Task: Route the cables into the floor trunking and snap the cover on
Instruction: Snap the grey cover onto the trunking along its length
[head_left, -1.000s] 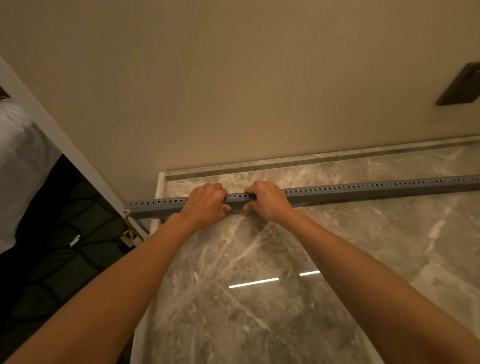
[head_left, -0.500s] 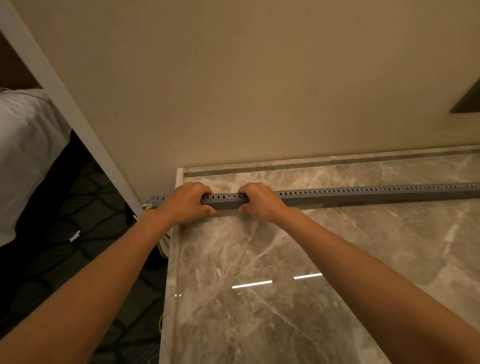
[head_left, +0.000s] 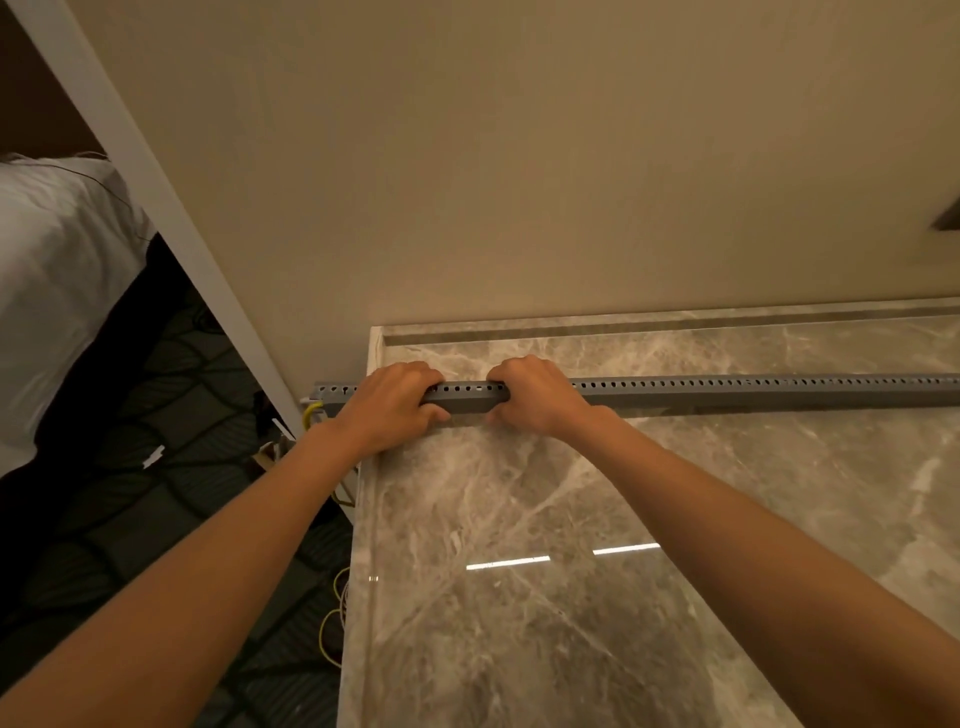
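Item: grey perforated floor trunking (head_left: 727, 392), one long length, lying left to right on the marble floor (head_left: 571, 519), near the far wall (head_left: 519, 156) but apart from it. My left hand (head_left: 387, 405) is curled over it close to its left end, fingers closed across the top, thumb on the near side; my right hand (head_left: 535, 397) clamps it the same way just beside, a short bare stretch between them. Handling, as I judge it: light, thin plastic, stiff across but springy along its length, so I press in short steps, not at mid-span. Yellow cables (head_left: 310, 413) emerge at the left end, which overhangs the marble edge above dark carpet (head_left: 156, 493). Open room: plenty rightward along the run; wall behind, door frame (head_left: 171, 208) crowding the left.
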